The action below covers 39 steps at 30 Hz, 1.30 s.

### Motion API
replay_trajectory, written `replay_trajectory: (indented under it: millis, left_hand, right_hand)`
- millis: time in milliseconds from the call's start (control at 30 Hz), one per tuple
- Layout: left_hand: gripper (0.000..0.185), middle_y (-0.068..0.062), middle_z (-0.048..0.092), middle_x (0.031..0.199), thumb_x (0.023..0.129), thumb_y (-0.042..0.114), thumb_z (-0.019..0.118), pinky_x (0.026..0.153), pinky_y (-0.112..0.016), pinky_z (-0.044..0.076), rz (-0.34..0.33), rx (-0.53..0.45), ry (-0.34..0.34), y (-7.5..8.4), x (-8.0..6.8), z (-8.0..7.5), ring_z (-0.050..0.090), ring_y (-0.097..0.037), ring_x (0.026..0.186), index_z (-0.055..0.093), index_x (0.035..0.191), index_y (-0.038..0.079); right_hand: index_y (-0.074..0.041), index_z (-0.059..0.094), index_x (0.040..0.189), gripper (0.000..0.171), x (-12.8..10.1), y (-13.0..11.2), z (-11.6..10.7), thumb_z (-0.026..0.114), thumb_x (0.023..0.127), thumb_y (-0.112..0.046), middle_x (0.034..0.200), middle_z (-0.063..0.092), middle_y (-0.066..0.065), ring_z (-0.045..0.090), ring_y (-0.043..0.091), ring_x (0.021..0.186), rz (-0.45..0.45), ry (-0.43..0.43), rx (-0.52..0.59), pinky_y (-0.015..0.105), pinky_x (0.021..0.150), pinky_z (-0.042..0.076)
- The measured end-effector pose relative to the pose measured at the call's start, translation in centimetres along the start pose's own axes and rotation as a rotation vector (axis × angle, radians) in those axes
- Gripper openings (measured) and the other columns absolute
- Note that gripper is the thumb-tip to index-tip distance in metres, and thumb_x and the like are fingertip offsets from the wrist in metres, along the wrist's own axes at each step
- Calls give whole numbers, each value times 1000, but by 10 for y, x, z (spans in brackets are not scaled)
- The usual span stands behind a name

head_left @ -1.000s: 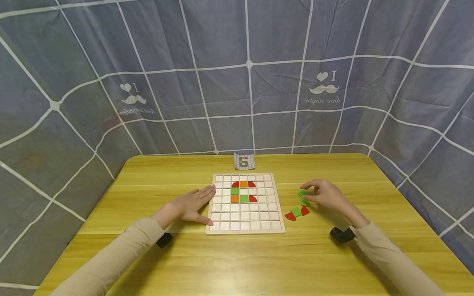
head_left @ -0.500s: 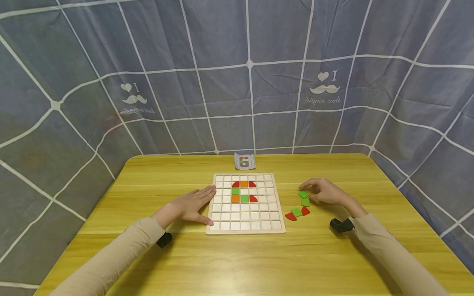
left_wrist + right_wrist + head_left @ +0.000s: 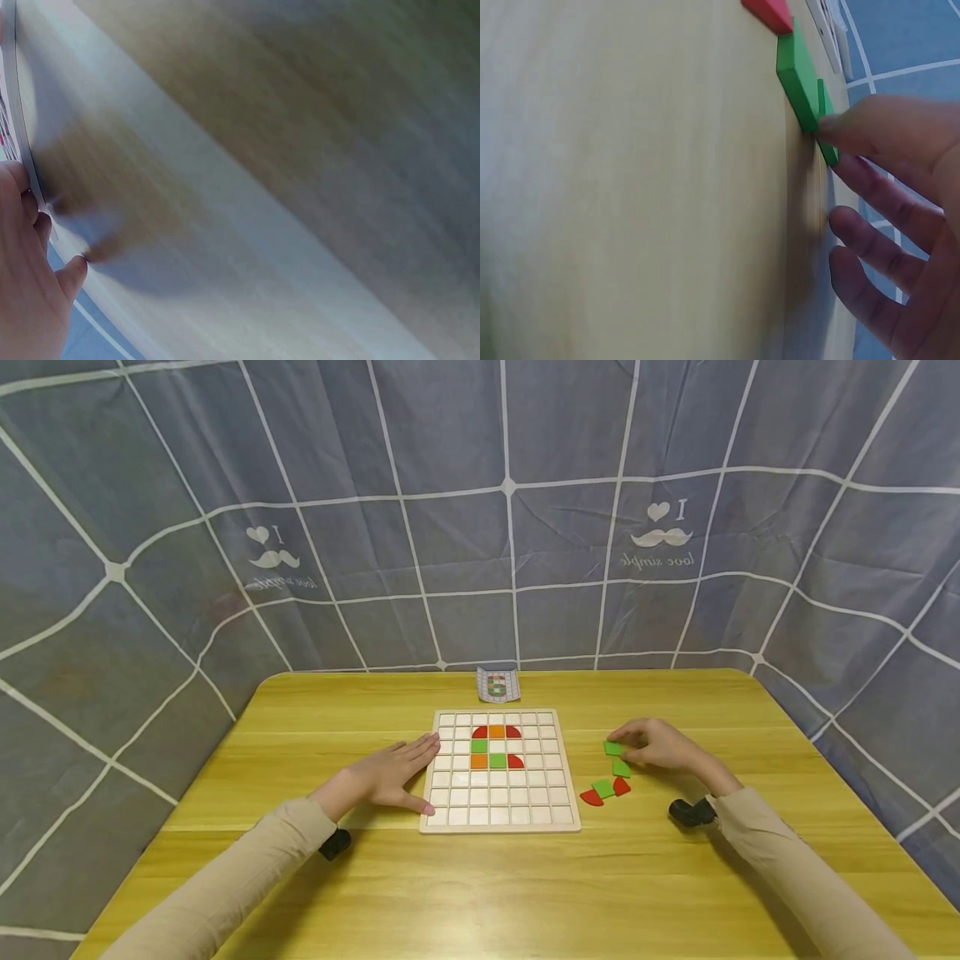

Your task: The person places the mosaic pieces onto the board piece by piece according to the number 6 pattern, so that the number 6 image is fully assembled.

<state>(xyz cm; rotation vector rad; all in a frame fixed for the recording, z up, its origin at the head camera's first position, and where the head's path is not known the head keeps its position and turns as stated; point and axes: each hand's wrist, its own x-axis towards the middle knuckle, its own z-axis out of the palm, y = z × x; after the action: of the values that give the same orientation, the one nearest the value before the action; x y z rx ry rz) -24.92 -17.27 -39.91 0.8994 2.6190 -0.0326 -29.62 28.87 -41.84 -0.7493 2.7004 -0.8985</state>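
Observation:
My left hand [image 3: 392, 775] lies with straight fingers along the left edge of a pale wooden grid board [image 3: 459, 816]. Red quarter-round, orange and green square tiles sit in some of its cells, such as an orange tile [image 3: 478, 762]. To the right of the board, my right hand [image 3: 663, 747] pinches a green square tile [image 3: 612, 748] between thumb and index finger. The right wrist view shows that green tile [image 3: 826, 112] behind a nearer green tile [image 3: 797, 71], the other fingers loosely bent.
Just below the right hand lie another green tile [image 3: 621, 768], a red quarter-round tile [image 3: 621, 786], a green tile [image 3: 603, 789] and a second red quarter-round [image 3: 591, 797]. A patterned card [image 3: 498, 685] stands behind the board. A grey checked curtain [image 3: 465, 552] surrounds the table [image 3: 495, 893].
The pinched green tile has turned from a diamond-like angle to lie squarer. My right fingers moved slightly off the nearer green tile to this one. The left hand has stayed on the board.

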Motion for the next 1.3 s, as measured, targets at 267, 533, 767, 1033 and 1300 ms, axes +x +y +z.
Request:
replay_trajectory:
  millis: [267, 533, 767, 1033, 1300]
  left_hand:
    - [106, -6, -4, 154, 72, 78, 40, 115, -45, 15, 8, -1, 2, 1, -1, -2, 4, -22, 143, 3, 147, 12]
    - [107, -5, -4, 154, 72, 77, 42, 115, -44, 15, 1, -2, 1, 1, -1, -1, 3, -21, 143, 2, 147, 12]
    - [107, -5, -4, 154, 72, 78, 42, 115, -44, 16, 2, 1, -1, 1, -1, -1, 4, -20, 143, 2, 147, 13]
    - [107, -6, -4, 154, 72, 77, 42, 115, -44, 15, 2, 7, 2, 1, -1, 0, 4, -21, 143, 2, 147, 12]
    - [108, -5, -4, 154, 71, 78, 42, 115, -44, 15, -5, 1, 0, 2, -1, -1, 3, -21, 143, 3, 147, 12]
  right_hand:
    - [-11, 68, 105, 32, 0, 2, -1, 70, 77, -27, 105, 67, 9, 61, 19, 92, 73, 29, -78, 33, 77, 50]
    - [-13, 69, 100, 30, 1, -3, 3, 71, 74, -29, 80, 65, -1, 46, 8, 62, 95, 76, -130, 21, 56, 38]
    - [-14, 70, 99, 30, 1, -12, 7, 71, 74, -31, 61, 59, -5, 45, 7, 53, 107, 117, -164, 22, 47, 36]
    - [-16, 70, 99, 29, 1, -27, 11, 71, 73, -29, 63, 61, -5, 46, 7, 53, 112, 152, -180, 21, 45, 34]
    - [-18, 71, 95, 27, 3, -43, 17, 72, 71, -31, 64, 61, -8, 44, 6, 49, 74, 165, -191, 19, 43, 33]
